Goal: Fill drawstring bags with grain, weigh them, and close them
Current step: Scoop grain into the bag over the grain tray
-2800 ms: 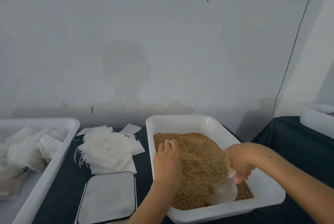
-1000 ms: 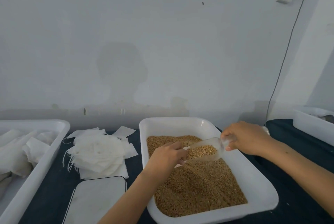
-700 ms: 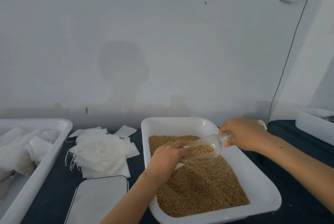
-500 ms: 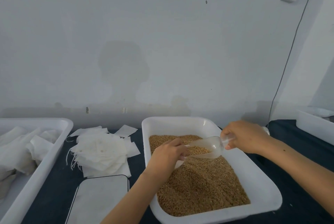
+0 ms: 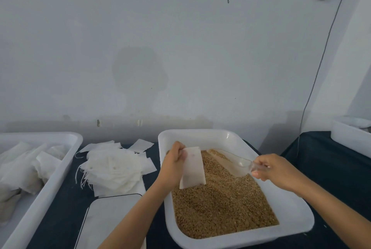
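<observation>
Above the grain (image 5: 220, 204), left hand (image 5: 173, 165) gripping upright bag (image 5: 192, 168), right hand (image 5: 275, 170) pinching scoop (image 5: 230, 162) pointing up-left.

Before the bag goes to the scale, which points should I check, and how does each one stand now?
1. Bag gripped: ok, left hand holds its top edge.
2. Bag above the grain tray, so spills fall back in: ok.
3. Scoop held by right hand: ok, pointing away from the bag.
4. Scoop emptied: cannot tell; it is clear plastic over grain.
5. Scale platform free: ok on the visible part.
6. Bag filled enough: cannot tell.
</observation>
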Demonstrator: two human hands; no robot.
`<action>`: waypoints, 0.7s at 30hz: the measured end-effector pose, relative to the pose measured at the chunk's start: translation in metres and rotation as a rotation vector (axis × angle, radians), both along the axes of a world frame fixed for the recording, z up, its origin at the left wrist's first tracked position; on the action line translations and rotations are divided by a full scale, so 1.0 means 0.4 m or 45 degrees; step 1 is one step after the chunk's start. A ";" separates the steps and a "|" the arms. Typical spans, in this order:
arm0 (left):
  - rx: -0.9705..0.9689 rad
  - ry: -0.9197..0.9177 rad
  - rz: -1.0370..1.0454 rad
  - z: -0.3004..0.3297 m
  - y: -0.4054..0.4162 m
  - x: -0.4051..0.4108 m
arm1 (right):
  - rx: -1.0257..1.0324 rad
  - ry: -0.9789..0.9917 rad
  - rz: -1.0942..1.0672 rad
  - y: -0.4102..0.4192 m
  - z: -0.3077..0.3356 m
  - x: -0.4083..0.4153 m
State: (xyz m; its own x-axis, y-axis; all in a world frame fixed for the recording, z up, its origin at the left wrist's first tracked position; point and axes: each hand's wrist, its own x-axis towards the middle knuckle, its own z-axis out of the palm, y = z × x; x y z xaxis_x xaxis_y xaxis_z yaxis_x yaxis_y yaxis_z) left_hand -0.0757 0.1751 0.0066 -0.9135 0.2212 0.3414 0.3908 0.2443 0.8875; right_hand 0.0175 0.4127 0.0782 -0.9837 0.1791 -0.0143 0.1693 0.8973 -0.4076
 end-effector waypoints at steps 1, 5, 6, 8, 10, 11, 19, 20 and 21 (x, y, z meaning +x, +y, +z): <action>0.040 -0.055 0.012 -0.001 -0.003 -0.004 | 0.010 -0.005 -0.013 -0.001 -0.010 0.000; 0.195 -0.194 -0.002 -0.012 -0.007 -0.021 | 0.064 -0.064 -0.029 -0.013 -0.053 -0.007; 0.228 -0.219 0.000 -0.014 -0.008 -0.024 | 0.074 -0.070 -0.032 -0.017 -0.063 -0.010; 0.253 -0.236 0.002 -0.014 -0.008 -0.025 | 0.089 -0.072 -0.030 -0.024 -0.075 -0.013; 0.169 -0.170 -0.023 -0.014 -0.006 -0.021 | 0.101 -0.057 -0.011 -0.024 -0.073 -0.013; 0.087 -0.120 -0.044 -0.014 -0.004 -0.018 | 0.109 -0.045 0.000 -0.020 -0.065 -0.012; -0.689 0.660 -0.254 -0.035 0.032 0.006 | 0.301 0.013 0.090 0.009 0.048 -0.008; -0.719 0.703 -0.264 -0.038 0.034 0.006 | 0.307 0.002 0.104 0.006 0.055 -0.010; -0.729 0.734 -0.264 -0.040 0.034 0.007 | 0.325 -0.010 0.108 0.002 0.062 -0.012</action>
